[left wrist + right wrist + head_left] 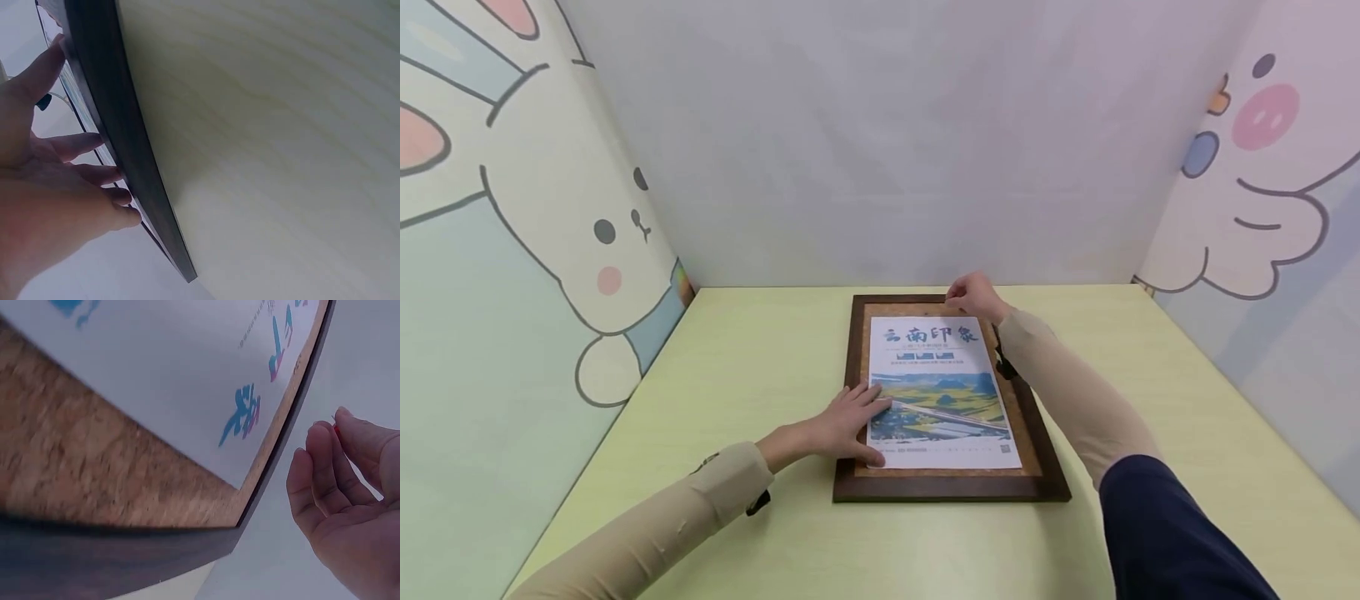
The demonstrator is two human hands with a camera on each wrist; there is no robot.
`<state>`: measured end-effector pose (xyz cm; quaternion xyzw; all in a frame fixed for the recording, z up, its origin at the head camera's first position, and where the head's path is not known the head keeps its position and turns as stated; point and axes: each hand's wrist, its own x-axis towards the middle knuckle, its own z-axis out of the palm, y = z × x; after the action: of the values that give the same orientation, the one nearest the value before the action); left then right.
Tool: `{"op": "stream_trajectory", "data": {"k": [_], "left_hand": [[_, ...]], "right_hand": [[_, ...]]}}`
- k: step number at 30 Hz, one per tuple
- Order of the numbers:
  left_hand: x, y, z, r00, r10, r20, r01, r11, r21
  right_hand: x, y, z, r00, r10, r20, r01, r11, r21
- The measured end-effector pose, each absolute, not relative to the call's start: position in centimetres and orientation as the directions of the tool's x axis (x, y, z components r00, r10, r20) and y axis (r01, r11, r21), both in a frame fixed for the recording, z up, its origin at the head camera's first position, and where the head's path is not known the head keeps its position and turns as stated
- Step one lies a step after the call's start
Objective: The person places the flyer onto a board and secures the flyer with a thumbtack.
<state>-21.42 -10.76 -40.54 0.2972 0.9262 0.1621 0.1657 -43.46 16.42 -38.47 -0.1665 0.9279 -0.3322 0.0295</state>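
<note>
A printed poster with blue characters and a landscape picture lies on a cork board with a dark brown wooden frame. My left hand rests with spread fingers on the poster's lower left edge, its wrist over the frame's left side. Over the board's top right corner, my right hand pinches a small red push pin between thumb and fingertips. The pin's thin point sticks out past the fingertips in the right wrist view. That hand is near the poster's top right corner.
The board lies on a pale yellow-green wood-grain table. A plain light wall rises behind the table's back edge. Side panels carry a cartoon rabbit on the left and a white cartoon figure on the right.
</note>
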Motion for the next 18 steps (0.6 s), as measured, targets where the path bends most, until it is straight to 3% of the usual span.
{"op": "stream_trajectory", "data": {"k": [18], "left_hand": [[-21.5,-10.7,-40.5,-0.776,0.586,-0.233,0.479,0.788,0.386]], "right_hand": [[-43.6,12.9,-40.2,-0.929,-0.368,-0.042,-0.287,0.786,-0.548]]}}
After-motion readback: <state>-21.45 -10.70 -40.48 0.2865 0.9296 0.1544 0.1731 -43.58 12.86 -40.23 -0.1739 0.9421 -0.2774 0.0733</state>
